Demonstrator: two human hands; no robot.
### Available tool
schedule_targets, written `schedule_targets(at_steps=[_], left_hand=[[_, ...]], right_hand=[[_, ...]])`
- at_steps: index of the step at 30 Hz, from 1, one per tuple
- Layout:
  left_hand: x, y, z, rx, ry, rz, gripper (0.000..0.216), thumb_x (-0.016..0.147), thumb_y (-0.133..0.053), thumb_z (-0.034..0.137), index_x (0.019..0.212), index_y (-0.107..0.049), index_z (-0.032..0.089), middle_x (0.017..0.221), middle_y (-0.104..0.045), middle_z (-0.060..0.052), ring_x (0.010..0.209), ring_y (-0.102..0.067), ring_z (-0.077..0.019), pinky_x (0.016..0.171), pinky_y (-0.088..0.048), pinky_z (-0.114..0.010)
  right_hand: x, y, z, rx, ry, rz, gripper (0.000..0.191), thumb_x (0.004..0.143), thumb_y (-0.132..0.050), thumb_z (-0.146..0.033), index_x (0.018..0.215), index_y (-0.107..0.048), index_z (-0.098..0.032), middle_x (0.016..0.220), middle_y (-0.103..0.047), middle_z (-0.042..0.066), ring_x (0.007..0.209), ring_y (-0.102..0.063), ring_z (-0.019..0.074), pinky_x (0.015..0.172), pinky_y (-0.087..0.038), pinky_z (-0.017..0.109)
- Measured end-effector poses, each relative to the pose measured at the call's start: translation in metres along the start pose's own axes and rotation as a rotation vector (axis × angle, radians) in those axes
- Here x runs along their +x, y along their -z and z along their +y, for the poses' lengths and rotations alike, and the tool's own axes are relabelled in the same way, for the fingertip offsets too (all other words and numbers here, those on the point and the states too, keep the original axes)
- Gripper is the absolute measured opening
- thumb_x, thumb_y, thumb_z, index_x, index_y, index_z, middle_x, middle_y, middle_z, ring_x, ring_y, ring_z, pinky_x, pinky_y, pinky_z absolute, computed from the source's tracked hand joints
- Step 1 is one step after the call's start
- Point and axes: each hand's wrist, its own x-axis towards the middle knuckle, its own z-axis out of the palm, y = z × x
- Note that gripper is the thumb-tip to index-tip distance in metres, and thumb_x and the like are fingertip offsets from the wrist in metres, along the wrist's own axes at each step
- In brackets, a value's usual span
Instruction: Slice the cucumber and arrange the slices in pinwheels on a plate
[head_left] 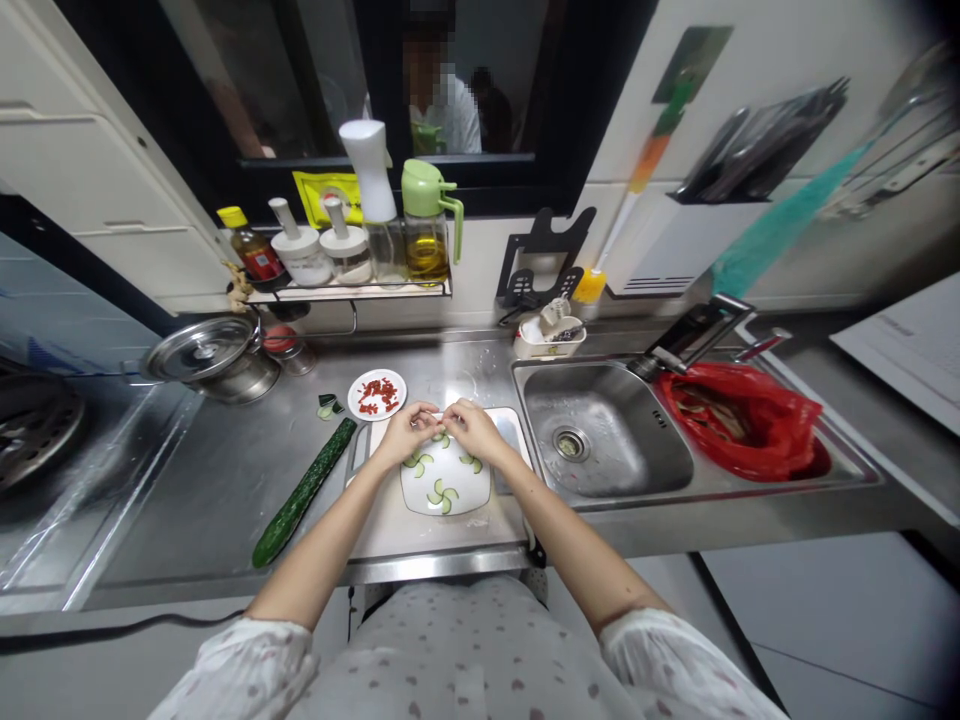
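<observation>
Dotted pale cloth (pixel 450 655) covers the person's body, with loose sleeves (pixel 247 665) pushed up the forearms. Just beyond, a light cutting board (pixel 435 540) lies at the front of the steel counter (pixel 187 510). On the board sits a white plate (pixel 469 497), where thin green-edged slices (pixel 442 496) are set out in small pinwheels. Over the plate's far side, the left hand (pixel 407 434) and right hand (pixel 472 434) meet, fingers bent and tips drawn together; I cannot tell whether they grip anything. One pinwheel shows just below them.

Left of the board, a long cucumber (pixel 304 495) lies slanted, its far end near the board. Past that end are a few cut scraps (pixel 328 406) and, beside them, a small white dish (pixel 355 394) of chopped red bits (pixel 379 393). To the right is the sink (pixel 660 450), with a red bag (pixel 780 425) beyond its right side. Farther back stand a lidded pot (pixel 244 378) on the left and, against the wall, a shelf (pixel 337 293) of bottles and jars below the dark window (pixel 517 80).
</observation>
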Motion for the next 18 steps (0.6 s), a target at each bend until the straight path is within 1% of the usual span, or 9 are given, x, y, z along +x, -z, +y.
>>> schedule_targets(at_steps=[3, 5, 7, 10, 18], left_hand=[[0.0, 0.001, -0.01, 0.18, 0.026, 0.042, 0.03, 0.072, -0.069, 0.027, 0.101, -0.067, 0.018, 0.082, -0.069, -0.001, 0.067, -0.057, -0.0123, 0.069, -0.044, -0.025], [0.0, 0.002, -0.015, 0.306, 0.057, 0.064, 0.026, 0.073, -0.067, 0.026, 0.098, -0.068, 0.02, 0.081, -0.069, 0.0, 0.067, -0.057, -0.0131, 0.068, -0.043, -0.025], [0.001, 0.001, -0.019, 0.396, 0.08, 0.066, 0.022, 0.074, -0.066, 0.026, 0.095, -0.068, 0.021, 0.081, -0.069, 0.001, 0.066, -0.057, -0.0136, 0.066, -0.041, -0.025], [0.003, -0.003, -0.019, 0.481, 0.102, 0.056, 0.019, 0.075, -0.066, 0.025, 0.093, -0.068, 0.021, 0.081, -0.069, 0.0, 0.067, -0.058, -0.0144, 0.066, -0.04, -0.025], [0.009, -0.016, -0.012, 0.622, 0.161, 0.04, 0.015, 0.079, -0.063, 0.026, 0.093, -0.068, 0.024, 0.084, -0.071, -0.001, 0.082, -0.063, -0.0189, 0.078, -0.04, -0.029]], right_hand=[[-0.002, -0.007, 0.008, -0.093, -0.08, -0.058, 0.017, 0.089, -0.051, -0.021, 0.088, -0.067, -0.02, 0.088, -0.066, 0.003, 0.087, -0.055, 0.0169, 0.077, -0.036, 0.024], [-0.002, -0.014, 0.014, -0.152, -0.11, -0.094, 0.018, 0.09, -0.049, -0.022, 0.089, -0.067, -0.02, 0.089, -0.067, 0.003, 0.086, -0.056, 0.0166, 0.076, -0.034, 0.025], [-0.002, -0.02, 0.018, -0.201, -0.13, -0.101, 0.018, 0.09, -0.049, -0.022, 0.089, -0.067, -0.02, 0.091, -0.069, 0.003, 0.088, -0.057, 0.0168, 0.076, -0.033, 0.025], [-0.002, -0.028, 0.02, -0.247, -0.167, -0.112, 0.019, 0.091, -0.048, -0.021, 0.09, -0.066, -0.02, 0.094, -0.07, 0.003, 0.09, -0.058, 0.0173, 0.077, -0.03, 0.027], [0.001, -0.036, 0.018, -0.344, -0.179, -0.192, 0.023, 0.095, -0.044, -0.023, 0.094, -0.066, -0.019, 0.102, -0.07, 0.008, 0.098, -0.057, 0.0198, 0.082, -0.028, 0.03]])
